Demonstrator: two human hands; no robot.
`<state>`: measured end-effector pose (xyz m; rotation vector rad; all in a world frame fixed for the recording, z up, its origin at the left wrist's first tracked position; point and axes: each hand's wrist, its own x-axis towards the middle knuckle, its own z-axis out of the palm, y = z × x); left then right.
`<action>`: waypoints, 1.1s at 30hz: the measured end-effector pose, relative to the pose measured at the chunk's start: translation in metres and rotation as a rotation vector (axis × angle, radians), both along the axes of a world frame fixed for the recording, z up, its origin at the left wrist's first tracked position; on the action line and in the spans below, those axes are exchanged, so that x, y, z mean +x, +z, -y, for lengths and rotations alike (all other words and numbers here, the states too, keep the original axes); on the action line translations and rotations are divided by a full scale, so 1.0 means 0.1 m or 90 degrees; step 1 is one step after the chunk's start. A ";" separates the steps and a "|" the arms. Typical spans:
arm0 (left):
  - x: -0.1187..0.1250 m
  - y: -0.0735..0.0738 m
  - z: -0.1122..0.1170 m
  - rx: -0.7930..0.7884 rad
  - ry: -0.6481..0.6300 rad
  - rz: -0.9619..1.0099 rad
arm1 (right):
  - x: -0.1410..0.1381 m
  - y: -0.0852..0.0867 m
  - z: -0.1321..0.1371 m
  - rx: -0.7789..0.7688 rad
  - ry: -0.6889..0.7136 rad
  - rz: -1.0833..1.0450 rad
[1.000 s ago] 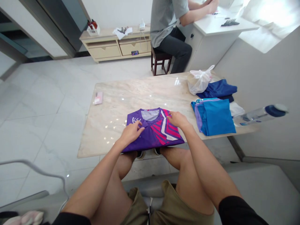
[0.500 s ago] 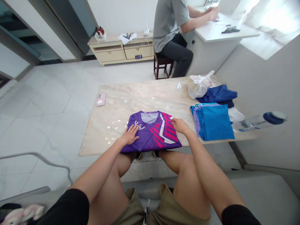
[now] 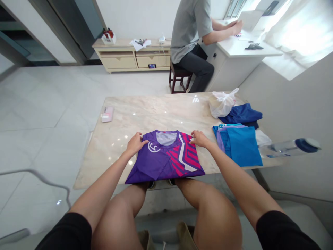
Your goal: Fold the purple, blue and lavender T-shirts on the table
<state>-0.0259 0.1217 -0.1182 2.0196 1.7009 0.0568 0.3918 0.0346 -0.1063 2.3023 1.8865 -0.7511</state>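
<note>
A folded purple jersey with pink and white stripes lies at the near edge of the marble table, collar facing away from me. My left hand grips its top left corner with curled fingers. At the top right corner, my right hand pinches the fabric edge. My bare knees sit under the table edge.
Folded blue shirts are stacked to the right, with a dark blue garment and a white plastic bag behind them. A water bottle lies at the far right. A small packet rests at left. A person sits beyond at a white desk.
Both hands slid from the jersey's middle outward to its top corners. The view shifted, so the jersey now hangs slightly over the near edge.
</note>
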 end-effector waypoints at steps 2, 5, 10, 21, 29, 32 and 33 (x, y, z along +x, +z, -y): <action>0.03 -0.05 -0.07 -0.018 -0.003 0.002 | 0.02 -0.03 -0.06 -0.025 0.011 -0.006; 0.04 -0.10 -0.18 -0.042 -0.020 -0.004 | 0.05 -0.03 -0.14 -0.067 0.031 -0.022; -0.05 -0.14 -0.36 -0.067 -0.036 0.012 | 0.10 0.02 -0.23 -0.081 0.074 -0.061; -0.01 0.23 -1.40 0.237 0.124 0.155 | 0.15 0.35 -1.33 0.394 -0.025 0.005; -0.12 1.02 -1.09 0.513 0.057 0.301 | 0.02 1.00 -1.13 0.658 0.077 -0.066; -0.22 0.84 -0.28 0.464 0.084 0.327 | 0.00 0.76 -0.50 0.614 0.096 -0.075; -0.25 0.73 0.01 0.416 0.074 0.321 | 0.03 0.63 -0.29 0.580 0.106 -0.074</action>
